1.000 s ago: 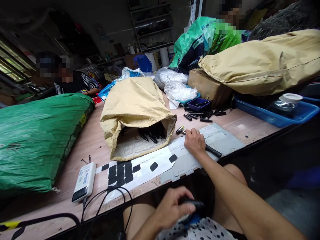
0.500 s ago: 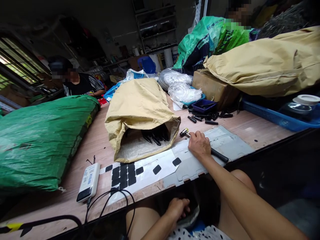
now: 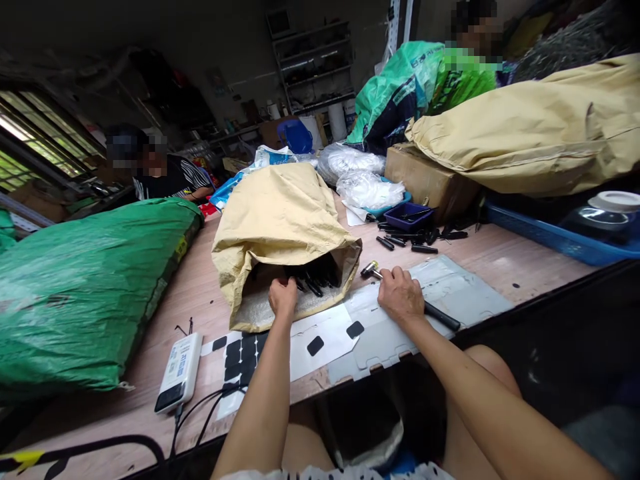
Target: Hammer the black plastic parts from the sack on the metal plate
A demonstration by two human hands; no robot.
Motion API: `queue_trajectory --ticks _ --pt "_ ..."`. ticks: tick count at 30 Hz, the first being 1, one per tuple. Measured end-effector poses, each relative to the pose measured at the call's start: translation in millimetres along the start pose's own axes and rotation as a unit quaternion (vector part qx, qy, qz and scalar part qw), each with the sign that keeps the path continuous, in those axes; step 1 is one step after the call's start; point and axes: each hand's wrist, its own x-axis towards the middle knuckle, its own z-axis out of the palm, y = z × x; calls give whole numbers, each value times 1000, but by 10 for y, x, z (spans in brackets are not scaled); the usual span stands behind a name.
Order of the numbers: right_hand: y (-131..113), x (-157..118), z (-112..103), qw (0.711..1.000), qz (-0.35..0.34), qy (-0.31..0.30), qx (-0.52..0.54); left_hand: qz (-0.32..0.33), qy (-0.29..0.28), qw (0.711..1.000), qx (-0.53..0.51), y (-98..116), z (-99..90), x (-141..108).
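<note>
My left hand [image 3: 283, 297] is at the mouth of the beige sack [image 3: 280, 213], its fingers closed at the edge of the black handle-like pieces [image 3: 314, 275] inside; what it grips is too small to make out. My right hand [image 3: 401, 293] is wrapped round the small hammer [image 3: 442, 315], which lies low over the grey plastic sheet [image 3: 460, 287]. The hammer's head points to the left, towards the sack. Black rounded squares [image 3: 315, 345] lie on the white sheet [image 3: 295, 367] in front of the sack.
A green sack [image 3: 85, 293] fills the left, beside a white power bank [image 3: 179, 373] with cables. Loose black pieces [image 3: 424, 249], a purple tray [image 3: 408, 215], a cardboard box [image 3: 425, 175] and a blue tray [image 3: 545, 233] stand behind on the right. A person [image 3: 170, 175] sits at the back left.
My left hand has risen from below the table edge to the opening of the beige sack. My right hand stays on the hammer in nearly the same place.
</note>
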Motion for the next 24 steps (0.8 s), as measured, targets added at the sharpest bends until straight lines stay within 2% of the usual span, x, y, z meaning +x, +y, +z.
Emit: queue_trajectory --ticks 2,4,8,11,14,16,18,24 --pt "-1 4 0 1000 2 -2 3 -14 -12 999 29 2 18 133" --pt "-3 9 2 1000 4 -5 5 -25 -26 998 56 -4 -10 155" --pt "-4 13 3 1000 7 -11 5 -9 -20 996 84 -88 -152 -61" --pt "-6 11 -3 1000 6 -11 4 98 -19 994 43 -220 -208 -384" --pt "-8 8 -12 1000 5 -9 2 243 -102 964 -43 -334 -134 -713" --pt "-8 6 -17 1000 5 -10 2 303 -154 938 -68 -373 -37 -865" --pt "-7 3 -19 1000 5 -11 2 334 -170 925 -63 -389 62 -947" --pt "-7 3 2 1000 5 -9 3 361 -142 921 -33 -423 210 -965"
